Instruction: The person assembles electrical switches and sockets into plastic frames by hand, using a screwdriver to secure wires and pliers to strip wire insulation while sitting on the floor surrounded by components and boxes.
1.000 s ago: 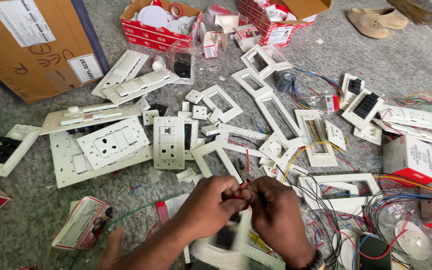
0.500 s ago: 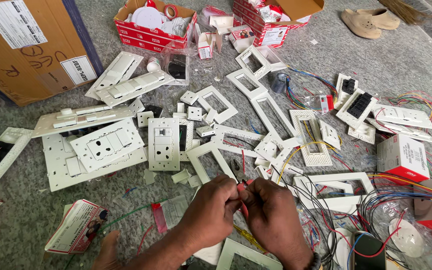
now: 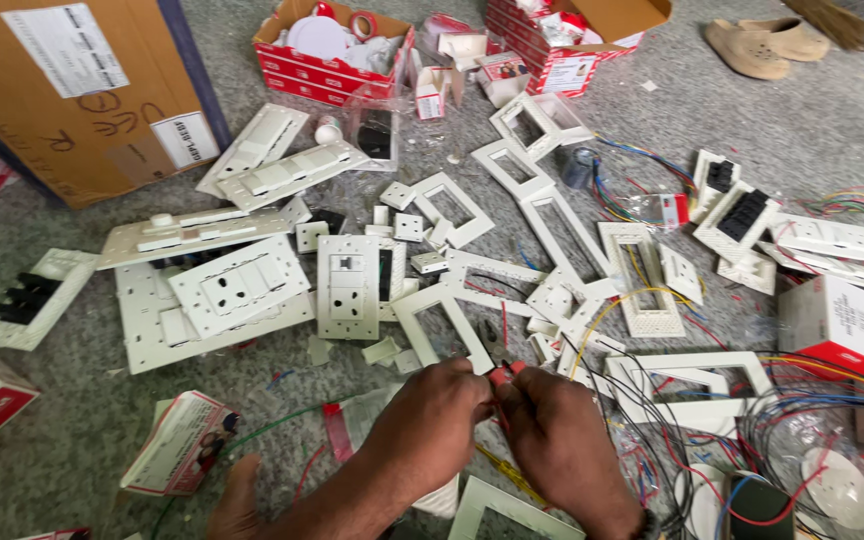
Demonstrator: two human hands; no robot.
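Head view shows both hands meeting low in the middle of the frame, over a grey speckled floor strewn with electrical parts. Compared with the pictures from a moment ago, the hands sit a little further right and higher, and the white plate that lay under them has slipped out of sight, so only a corner of a white plastic frame shows near the wrists. The left hand is closed, its fingertips pinched on a small red-handled tool whose dark metal tip points away toward the far side. The right hand is closed too, fingers curled in against the same red piece; whether it also grips a wire I cannot tell. The work has thus shifted from the plate to this small piece held between both hands. Just beyond the knuckles lies an open white rectangular switch frame; to the right, a tangle of coloured wires. Further left rest a white socket plate and, at the far left, a brown cardboard box.
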